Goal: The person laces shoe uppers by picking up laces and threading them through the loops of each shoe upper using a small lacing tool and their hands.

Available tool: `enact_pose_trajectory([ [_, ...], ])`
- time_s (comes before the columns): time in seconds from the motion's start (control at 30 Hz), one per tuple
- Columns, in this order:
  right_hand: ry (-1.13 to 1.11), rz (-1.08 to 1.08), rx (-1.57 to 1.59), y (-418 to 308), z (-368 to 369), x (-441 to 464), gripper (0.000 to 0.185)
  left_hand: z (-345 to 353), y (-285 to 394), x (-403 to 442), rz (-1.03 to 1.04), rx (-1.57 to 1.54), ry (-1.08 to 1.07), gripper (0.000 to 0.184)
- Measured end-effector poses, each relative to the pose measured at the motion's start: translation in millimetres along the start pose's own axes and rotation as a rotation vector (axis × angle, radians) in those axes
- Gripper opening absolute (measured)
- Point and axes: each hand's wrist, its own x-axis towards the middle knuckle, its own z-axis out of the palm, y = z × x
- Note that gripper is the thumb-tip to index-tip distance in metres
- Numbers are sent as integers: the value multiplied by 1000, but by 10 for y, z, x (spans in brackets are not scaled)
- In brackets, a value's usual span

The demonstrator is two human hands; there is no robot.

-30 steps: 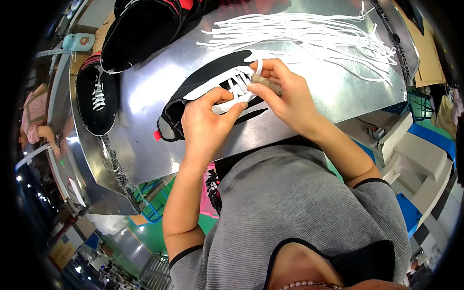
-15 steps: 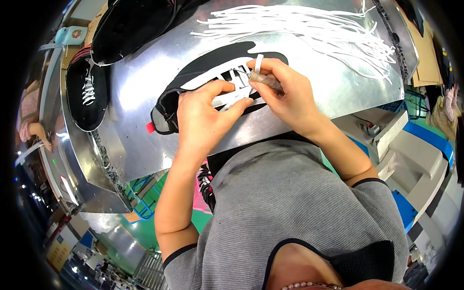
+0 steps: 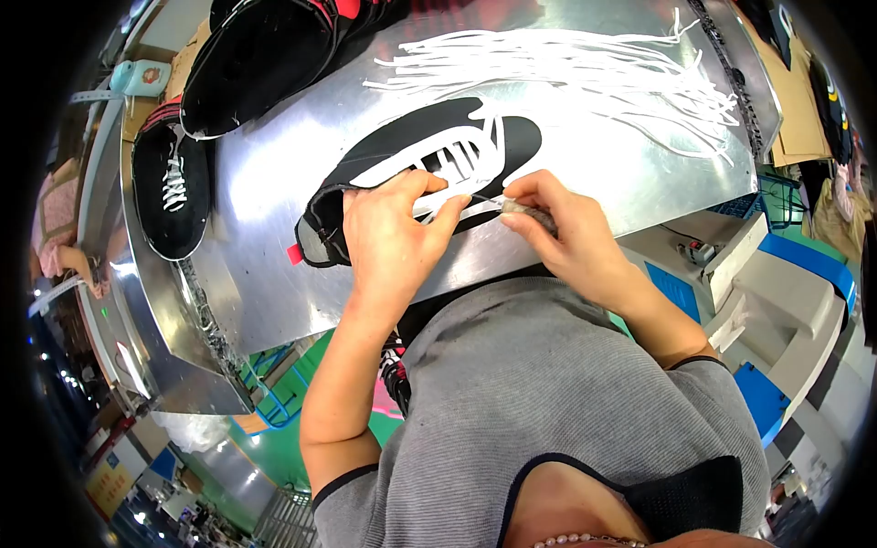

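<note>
A black and white shoe upper (image 3: 393,146) lies on the metal table, its red tab (image 3: 294,254) at the left end. White lace (image 3: 494,146) crosses the eyestay and loops near the toe. My left hand (image 3: 388,233) is closed on the upper's near side, thumb and index finger pinching close to the lace holes. With my right hand (image 3: 575,228) I grip a hook tool (image 3: 530,216) by its wrapped brownish handle. Its thin metal shaft points left to the near row of eyelets, by my left thumb. The tip is hard to see.
A bundle of loose white laces (image 3: 566,68) lies at the back right of the metal table (image 3: 265,274). A laced black shoe upper (image 3: 169,196) rests at the left edge, and larger black shoe pieces (image 3: 256,73) are at the back left. A grey machine (image 3: 776,301) stands at the right.
My right hand has moved toward me with the hook tool, from the far eyelets to the near side. The lace it pinched now lies looped over the toe. My left hand keeps its hold.
</note>
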Motion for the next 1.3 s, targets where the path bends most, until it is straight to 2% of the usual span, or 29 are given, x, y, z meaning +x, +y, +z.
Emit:
enact_pose_trajectory([
  [0.27,-26,-7,51,78,83,86,16,8,0,-37,98,-41,53,20],
  [0.37,-9,9,-150,97,145,85,17,36,18,-78,239,-16,96,17],
  [0.43,5,47,-217,138,319,156,28,94,-7,-100,308,-22,136,15],
  [0.47,-100,129,-333,93,382,237,32,110,45,-108,319,-5,116,12],
  [0.5,-48,113,-305,55,410,257,32,124,28,-95,331,-2,126,11],
  [0.57,8,-53,-237,216,461,304,32,85,8,-100,363,11,141,12],
  [0.63,-43,-122,-100,265,345,261,30,29,-30,-137,357,1,125,11],
  [0.67,-166,-67,-149,187,167,204,28,-40,-20,-166,354,60,113,12],
  [0.7,-196,-139,-133,325,47,162,27,-84,0,-199,339,68,131,13],
  [0.77,-215,-95,-252,211,-446,52,27,-88,-93,-230,364,65,193,17],
  [0.87,77,-232,-114,4,-553,178,27,-72,-5,-244,444,57,168,18],
  [0.9,33,-398,-47,-75,-441,233,27,-50,64,-248,478,52,163,18],
  [0.97,-150,-481,-284,-186,-144,282,29,-4,73,-254,562,79,197,13],
  [1.0,-93,-476,-443,-148,57,309,18,-7,58,-273,547,104,224,13],
  [1.03,-99,-453,-539,-151,119,349,16,-13,30,-299,531,130,252,13],
  [1.1,-128,-452,-631,-173,175,406,19,-50,-12,-357,501,141,278,10],
  [1.13,-204,-361,-662,-239,192,435,20,-41,-16,-377,508,152,289,10],
  [1.23,-329,-326,-682,-317,150,523,18,-11,-40,-400,528,144,292,11],
  [1.27,-378,-230,-606,-312,144,568,19,-9,-42,-395,529,126,283,12],
  [1.3,-399,-224,-522,-233,138,642,21,-10,-44,-376,532,108,278,13],
])
